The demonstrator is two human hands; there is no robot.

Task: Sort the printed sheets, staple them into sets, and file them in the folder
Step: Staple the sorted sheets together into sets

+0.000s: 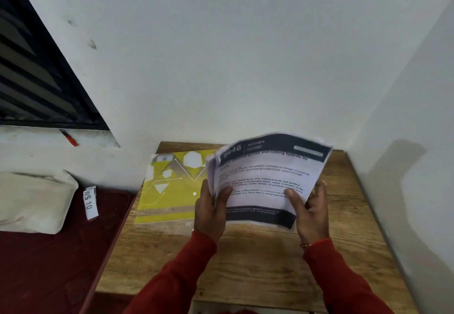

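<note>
Presently L hand (211, 209) and R hand (310, 211) both grip the stack of printed sheets (266, 178), thumbs on top pg, held above wooden table (245, 264). Yellow folder (169, 186) lies flat on table, just L of stack, behind L hand.

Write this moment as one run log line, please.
sheets: held above table | left hand: grips left edge | right hand: grips right edge | folder: flat on table

Dim, soft indoor light, slight overall blur, wide-angle bending at edges, faint shadow on right wall (405, 178)
</note>
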